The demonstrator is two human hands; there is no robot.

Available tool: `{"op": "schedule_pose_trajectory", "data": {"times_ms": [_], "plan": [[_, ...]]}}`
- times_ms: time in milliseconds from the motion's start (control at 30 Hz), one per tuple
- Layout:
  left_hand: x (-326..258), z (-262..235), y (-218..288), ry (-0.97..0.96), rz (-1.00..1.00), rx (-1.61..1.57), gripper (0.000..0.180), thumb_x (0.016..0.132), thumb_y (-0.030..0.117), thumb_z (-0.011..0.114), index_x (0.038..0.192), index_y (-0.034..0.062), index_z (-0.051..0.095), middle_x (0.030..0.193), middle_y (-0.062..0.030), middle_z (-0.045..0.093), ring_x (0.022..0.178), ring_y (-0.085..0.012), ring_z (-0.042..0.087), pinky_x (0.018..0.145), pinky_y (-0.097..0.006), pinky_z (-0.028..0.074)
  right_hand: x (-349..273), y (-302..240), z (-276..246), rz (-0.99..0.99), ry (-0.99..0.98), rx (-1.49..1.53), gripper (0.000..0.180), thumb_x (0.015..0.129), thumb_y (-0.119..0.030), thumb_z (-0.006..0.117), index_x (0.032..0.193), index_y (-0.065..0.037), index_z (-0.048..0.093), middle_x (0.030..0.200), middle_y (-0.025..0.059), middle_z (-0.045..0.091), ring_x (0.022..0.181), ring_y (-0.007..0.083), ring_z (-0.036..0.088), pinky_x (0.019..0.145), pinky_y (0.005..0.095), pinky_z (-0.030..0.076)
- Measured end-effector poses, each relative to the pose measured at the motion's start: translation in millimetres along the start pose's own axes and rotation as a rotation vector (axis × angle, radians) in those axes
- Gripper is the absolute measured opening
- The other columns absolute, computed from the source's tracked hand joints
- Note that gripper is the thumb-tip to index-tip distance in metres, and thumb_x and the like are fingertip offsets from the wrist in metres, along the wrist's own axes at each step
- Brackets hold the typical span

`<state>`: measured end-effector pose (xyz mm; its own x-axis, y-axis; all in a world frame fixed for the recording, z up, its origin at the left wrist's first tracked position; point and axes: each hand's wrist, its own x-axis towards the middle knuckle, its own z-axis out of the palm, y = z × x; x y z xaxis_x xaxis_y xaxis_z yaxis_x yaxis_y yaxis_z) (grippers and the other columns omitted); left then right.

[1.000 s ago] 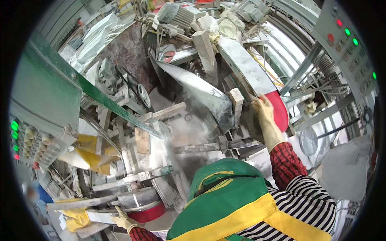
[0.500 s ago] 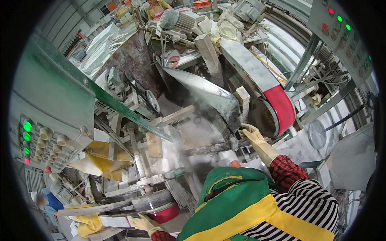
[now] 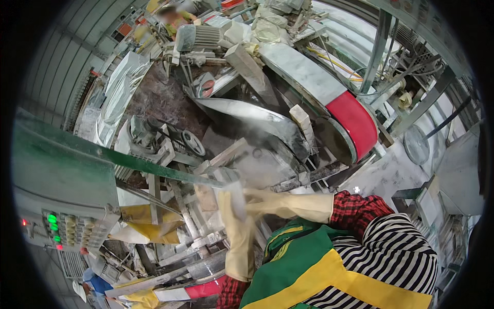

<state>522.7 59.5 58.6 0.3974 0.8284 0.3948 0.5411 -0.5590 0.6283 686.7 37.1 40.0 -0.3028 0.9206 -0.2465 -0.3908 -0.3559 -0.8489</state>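
Both of my hands wear pale yellow rubber gloves and meet in front of my body. Between them stands a small white flat piece (image 3: 237, 200), blurred by motion; its material cannot be made out. My left hand (image 3: 229, 215) comes up from below and is closed on the piece's left side. From the right, my right hand (image 3: 260, 202) reaches across with its fingers closed at the piece's other side. Just beyond the hands lies the dusty machine bed (image 3: 257, 172), with a wooden block (image 3: 206, 196) near the left hand.
A belt machine with a red end guard (image 3: 352, 124) stands right, beside a curved metal sheet (image 3: 252, 113). Another red-ended guard (image 3: 206, 288) is at lower left. A green beam (image 3: 154, 164) crosses from a button panel (image 3: 72, 229). Other people (image 3: 95, 283) are farther off.
My left hand has risen from the lower-left belt guard, and my right hand has moved left from beside the right belt machine. They now meet at the white piece. My view has shifted.
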Motion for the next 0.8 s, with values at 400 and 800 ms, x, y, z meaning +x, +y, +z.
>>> {"op": "schedule_pose_trajectory", "data": {"times_ms": [400, 800], "plan": [[37, 43, 27, -0.607, -0.18, -0.356, 0.064, 0.086, 0.004, 0.069, 0.144, 0.0058, 0.042, 0.148, -0.0181, 0.042, 0.137, -0.0296, 0.041, 0.113, -0.039, 0.033, -51, -58, -240, -0.82, 1.175, 0.303, 0.07, 0.081, 0.006, 0.055, 0.146, -0.007, 0.031, 0.131, 0.0136, 0.053, 0.12, 0.0254, 0.053, 0.099, 0.0355, 0.045], [-15, -3, -46, -0.455, -0.74, -0.331, 0.057, 0.094, 0.012, 0.062, 0.147, 0.0102, 0.04, 0.15, -0.0179, 0.039, 0.139, -0.0285, 0.037, 0.113, -0.038, 0.033, -55, -67, -338, -0.169, 1.744, -0.005, 0.069, 0.076, -0.003, 0.066, 0.14, -0.009, 0.039, 0.124, 0.0146, 0.057, 0.11, 0.0276, 0.059, 0.091, 0.0376, 0.049]]}}
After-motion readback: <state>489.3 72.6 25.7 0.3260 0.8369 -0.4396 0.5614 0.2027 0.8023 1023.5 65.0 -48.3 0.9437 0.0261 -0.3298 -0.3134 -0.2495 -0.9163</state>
